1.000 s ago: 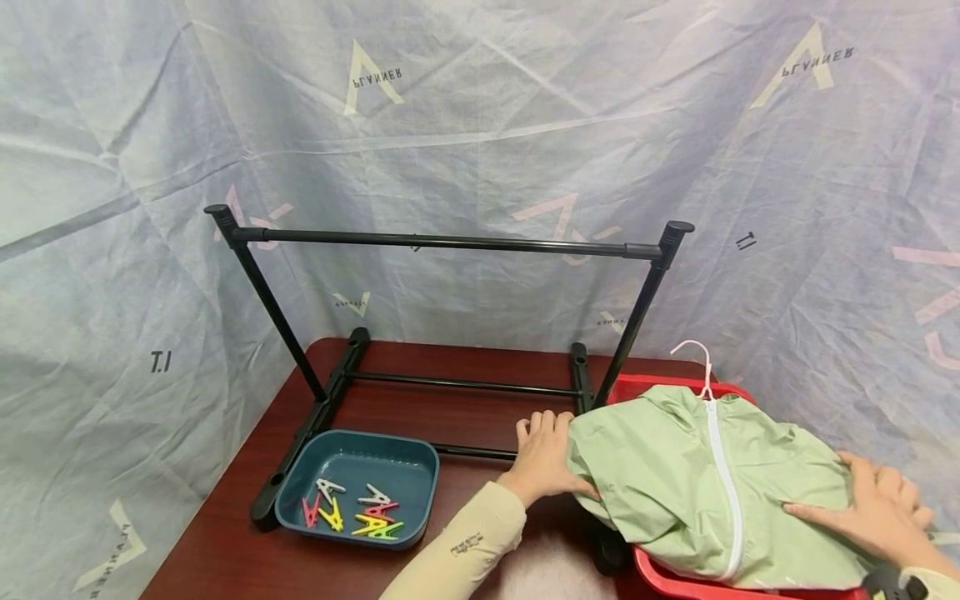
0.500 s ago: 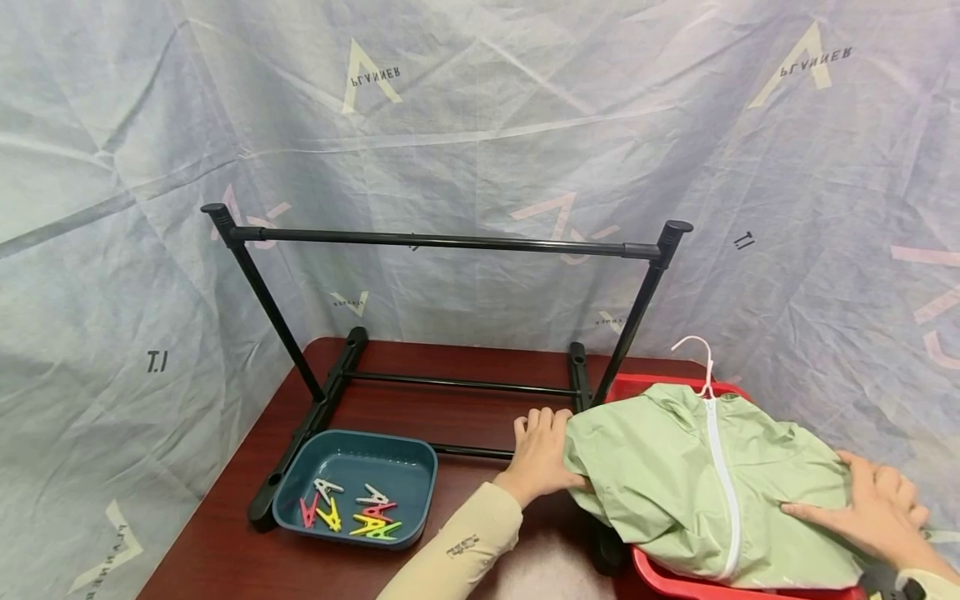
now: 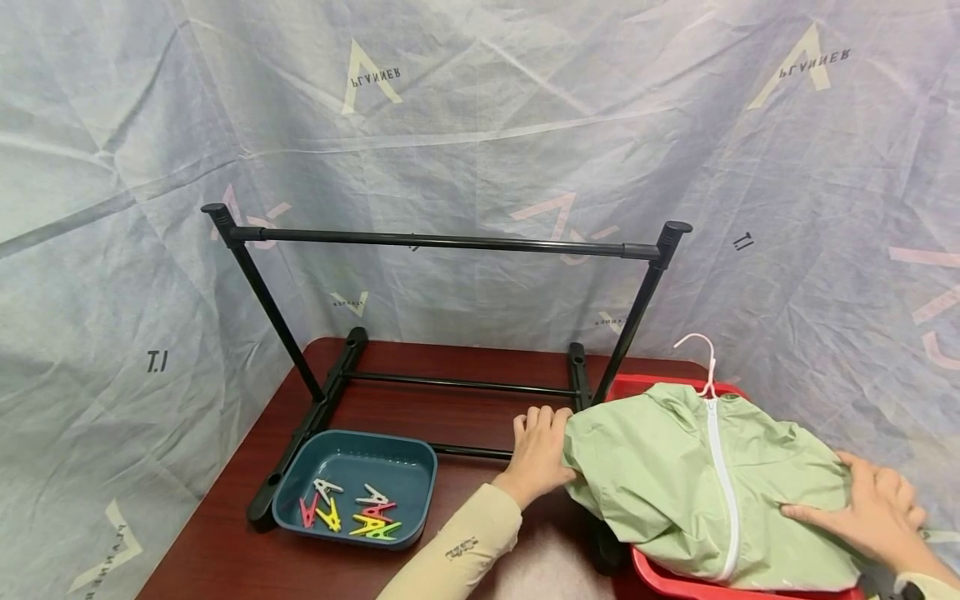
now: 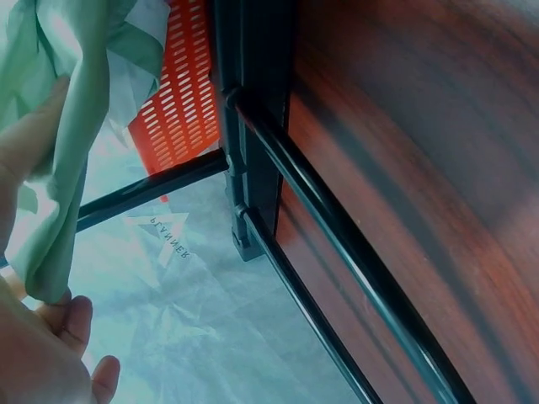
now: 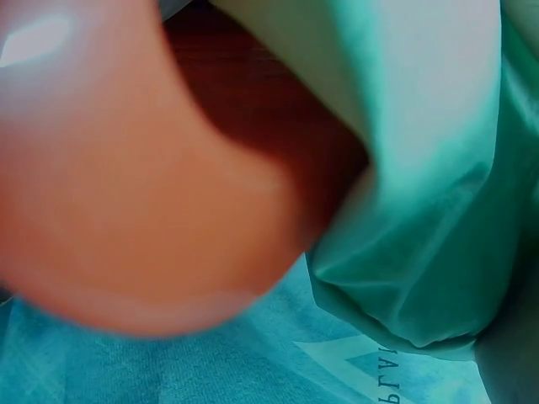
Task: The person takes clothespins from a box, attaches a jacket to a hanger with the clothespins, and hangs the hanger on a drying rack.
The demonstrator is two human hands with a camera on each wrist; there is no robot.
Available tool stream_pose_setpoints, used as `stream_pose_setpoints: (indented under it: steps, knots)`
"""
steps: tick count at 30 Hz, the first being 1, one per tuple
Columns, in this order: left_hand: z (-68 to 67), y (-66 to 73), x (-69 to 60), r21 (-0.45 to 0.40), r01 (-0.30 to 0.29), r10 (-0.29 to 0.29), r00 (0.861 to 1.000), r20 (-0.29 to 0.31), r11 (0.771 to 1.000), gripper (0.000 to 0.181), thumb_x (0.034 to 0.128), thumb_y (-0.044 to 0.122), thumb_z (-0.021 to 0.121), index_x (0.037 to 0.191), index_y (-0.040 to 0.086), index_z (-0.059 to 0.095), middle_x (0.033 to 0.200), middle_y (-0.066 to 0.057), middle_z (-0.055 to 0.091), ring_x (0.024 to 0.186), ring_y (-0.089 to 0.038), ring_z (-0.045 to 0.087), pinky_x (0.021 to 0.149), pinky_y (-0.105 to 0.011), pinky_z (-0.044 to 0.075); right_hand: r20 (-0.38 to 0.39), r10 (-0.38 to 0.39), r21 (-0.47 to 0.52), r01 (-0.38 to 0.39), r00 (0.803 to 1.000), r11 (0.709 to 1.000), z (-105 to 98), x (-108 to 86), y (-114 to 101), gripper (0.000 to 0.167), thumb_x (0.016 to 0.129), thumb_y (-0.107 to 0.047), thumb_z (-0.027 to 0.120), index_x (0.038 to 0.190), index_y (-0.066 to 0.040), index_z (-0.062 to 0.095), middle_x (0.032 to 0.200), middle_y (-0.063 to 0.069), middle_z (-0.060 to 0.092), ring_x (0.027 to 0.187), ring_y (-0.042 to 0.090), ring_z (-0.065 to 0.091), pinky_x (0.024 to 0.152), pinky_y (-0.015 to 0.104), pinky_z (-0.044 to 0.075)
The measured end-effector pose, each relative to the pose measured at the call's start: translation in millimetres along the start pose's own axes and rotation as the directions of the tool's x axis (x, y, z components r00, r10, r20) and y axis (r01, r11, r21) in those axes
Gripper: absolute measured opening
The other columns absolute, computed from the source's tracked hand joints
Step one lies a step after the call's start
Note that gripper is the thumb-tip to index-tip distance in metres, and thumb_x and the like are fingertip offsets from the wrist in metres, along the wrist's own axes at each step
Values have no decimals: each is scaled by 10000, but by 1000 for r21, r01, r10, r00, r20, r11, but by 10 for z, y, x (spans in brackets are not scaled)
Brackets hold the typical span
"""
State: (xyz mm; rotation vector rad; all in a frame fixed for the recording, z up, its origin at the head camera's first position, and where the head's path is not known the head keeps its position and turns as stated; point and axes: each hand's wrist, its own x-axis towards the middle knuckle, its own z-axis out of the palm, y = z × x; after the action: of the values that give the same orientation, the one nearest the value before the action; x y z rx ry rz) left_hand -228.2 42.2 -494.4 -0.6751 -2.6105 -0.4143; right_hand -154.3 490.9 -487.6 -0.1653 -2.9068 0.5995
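Observation:
A light green jacket [image 3: 660,467] with a white zipper lies over the red basket [image 3: 651,575] in the head view. From its collar rises the pink hook of a hanger [image 3: 708,362]. My left hand [image 3: 536,457] grips the left sleeve end; in the left wrist view its thumb goes behind a fold of the green cloth [image 4: 80,59], and the fingertips [image 4: 77,320] curl at its lower edge. At the opposite sleeve my right hand [image 3: 870,512] holds the cloth, thumb lying across the front. Blurred red plastic and the sleeve [image 5: 413,252] fill most of the right wrist view.
A black rack [image 3: 450,242] with a high crossbar stands on the dark red-brown table [image 3: 457,412], its right foot beside the basket. Front left, a blue tray [image 3: 360,437] contains several coloured clothespins [image 3: 372,525]. Printed grey cloth [image 3: 465,108] hangs behind.
My left thumb has slipped off the sleeve's front and is now mostly hidden at its edge. The hanger hook has shifted slightly. My right hand stays nearly still.

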Motion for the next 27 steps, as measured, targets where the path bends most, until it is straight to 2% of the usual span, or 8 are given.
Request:
stream_pose_setpoints:
  steps: [4,8,12,20,24,27]
  knots:
    - [3,-3,6,9,-5,6,1000,-31,1000,908,514,408,967,1268,161,526,1016,-2,501,958,-195,429,830,-380,317,-5,-34,29,34,999,999,13,-14,-1,1169,738,-473,843,1412,164,132,1238,489,146,1105,668,129,735,711,122]
    - [-5,-10,7,7,-7,7,1000,-28,1000,904,516,408,965,1267,163,527,1010,6,507,958,-190,429,832,-377,318,4,-53,55,53,999,997,9,-19,4,1159,755,-425,847,1429,168,113,1266,496,158,1087,664,185,772,708,167]
    - [-40,-29,1,-16,-13,13,1000,11,1000,952,515,461,965,1293,162,506,1021,8,504,964,-189,418,832,-382,312,14,-60,80,59,998,995,1,-19,6,1151,781,-395,837,1445,173,88,1281,492,167,1073,648,231,789,687,237]
    - [-115,-63,-5,-48,-27,32,995,96,998,1189,393,800,827,1343,177,475,1092,22,514,983,-161,406,820,-362,300,23,-56,105,53,998,993,-8,-25,-3,1148,795,-364,835,1447,186,66,1281,473,190,1047,617,301,772,671,313]
    - [-140,-57,-1,-65,-5,14,990,141,998,1163,437,850,772,1351,200,464,1070,48,504,955,-136,378,808,-343,283,7,-60,104,59,998,993,-4,-30,-6,1143,786,-360,843,1448,182,85,1275,459,203,1045,611,300,776,667,303]
    - [-148,-53,0,-75,15,-3,989,151,997,1102,486,853,751,1337,216,465,1037,63,490,934,-127,361,809,-334,276,-30,-74,104,77,997,992,6,-33,-6,1141,757,-355,864,1436,182,121,1261,460,210,1062,626,255,797,679,243]
